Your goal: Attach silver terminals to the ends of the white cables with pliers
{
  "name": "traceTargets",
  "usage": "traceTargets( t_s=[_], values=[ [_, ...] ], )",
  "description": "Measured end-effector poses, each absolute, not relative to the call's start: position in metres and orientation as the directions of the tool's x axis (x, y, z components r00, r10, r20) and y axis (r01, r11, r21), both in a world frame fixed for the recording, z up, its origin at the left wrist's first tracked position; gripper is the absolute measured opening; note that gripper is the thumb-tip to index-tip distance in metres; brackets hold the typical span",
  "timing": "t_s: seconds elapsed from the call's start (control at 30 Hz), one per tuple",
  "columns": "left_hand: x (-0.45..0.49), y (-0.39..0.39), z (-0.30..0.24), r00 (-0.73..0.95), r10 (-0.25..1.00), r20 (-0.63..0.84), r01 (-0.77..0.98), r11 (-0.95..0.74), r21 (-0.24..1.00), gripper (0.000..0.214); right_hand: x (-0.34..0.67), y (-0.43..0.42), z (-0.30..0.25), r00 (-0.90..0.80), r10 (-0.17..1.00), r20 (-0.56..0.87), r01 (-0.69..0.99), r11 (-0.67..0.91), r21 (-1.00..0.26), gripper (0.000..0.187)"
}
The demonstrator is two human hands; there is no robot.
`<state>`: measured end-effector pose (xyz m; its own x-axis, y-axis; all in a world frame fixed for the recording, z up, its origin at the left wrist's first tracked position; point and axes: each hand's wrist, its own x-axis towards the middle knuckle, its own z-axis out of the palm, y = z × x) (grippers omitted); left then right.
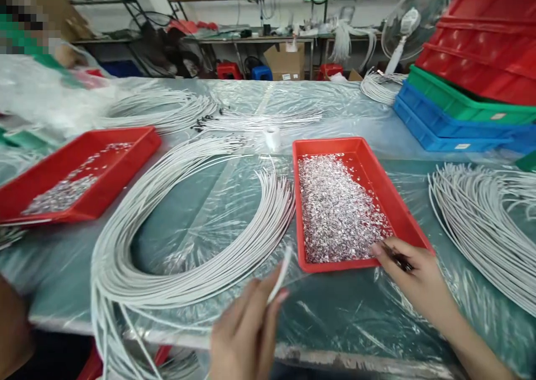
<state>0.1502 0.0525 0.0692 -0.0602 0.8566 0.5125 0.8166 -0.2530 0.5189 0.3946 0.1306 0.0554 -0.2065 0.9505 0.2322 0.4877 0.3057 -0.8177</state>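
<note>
My left hand (247,330) is near the table's front edge, its fingers pinched on the end of one white cable (281,274) that points up and to the right. My right hand (412,277) rests at the near right corner of a red tray (360,157) filled with several small silver metal pieces (335,207). Its fingers are closed on a thin dark object (397,257) that I cannot make out. A large looped bundle of white cables (184,224) lies on the plastic-covered table to the left of the tray.
A second red tray (125,162) with silver pieces sits at the left. More white cables (481,224) lie at the right. Stacked red, green and blue crates (469,84) stand at the back right. A person in green (25,34) is at the far left. A small white roll (272,137) stands mid-table.
</note>
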Motion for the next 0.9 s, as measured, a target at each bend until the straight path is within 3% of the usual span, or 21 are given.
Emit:
traceTargets(
  t_s=[0.13,0.47,0.9],
  values=[
    [0.185,0.074,0.054,0.216,0.865,0.453,0.713,-0.457,0.533,0.024,0.393,0.131,0.06,-0.195,0.956,0.221,0.468,0.289,-0.835,0.028],
    [0.198,0.079,0.044,0.206,0.877,0.434,0.657,-0.452,0.603,0.022,0.382,0.114,0.054,-0.449,0.869,0.207,0.296,0.363,-0.884,0.018],
    [0.196,0.085,0.035,0.275,0.829,0.486,0.539,-0.552,0.636,0.023,0.375,0.113,0.056,-0.491,0.829,0.269,0.299,0.45,-0.842,0.012]
  ],
)
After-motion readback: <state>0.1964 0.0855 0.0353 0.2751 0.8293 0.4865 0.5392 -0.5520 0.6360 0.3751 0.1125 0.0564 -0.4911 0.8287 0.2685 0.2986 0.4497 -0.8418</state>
